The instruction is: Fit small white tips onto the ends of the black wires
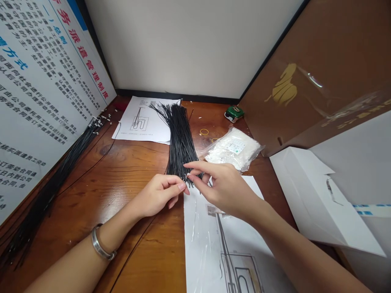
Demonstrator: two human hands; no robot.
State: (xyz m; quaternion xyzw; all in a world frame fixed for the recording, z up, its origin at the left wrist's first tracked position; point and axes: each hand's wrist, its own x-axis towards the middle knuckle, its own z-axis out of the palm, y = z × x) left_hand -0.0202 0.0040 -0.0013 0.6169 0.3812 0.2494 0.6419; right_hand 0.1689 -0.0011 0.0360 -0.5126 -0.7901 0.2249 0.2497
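A bundle of thin black wires (179,138) lies on the wooden table (131,171), running away from me. My left hand (157,195) rests on the table at the bundle's near end, thumb and fingers pinched together; what they hold is too small to see. My right hand (218,185) hovers just right of it, thumb and forefinger pinching at the tips of the wires, the other fingers loosely spread. A silver bracelet (102,244) sits on my left wrist.
A drawing sheet in a clear sleeve (214,252) lies under my right forearm, another drawing sheet (143,120) at the back. A bag of white parts (233,148), a green object (234,113), a white box (317,199), a brown cardboard wall (320,69), and more black wires (58,171) along the left poster.
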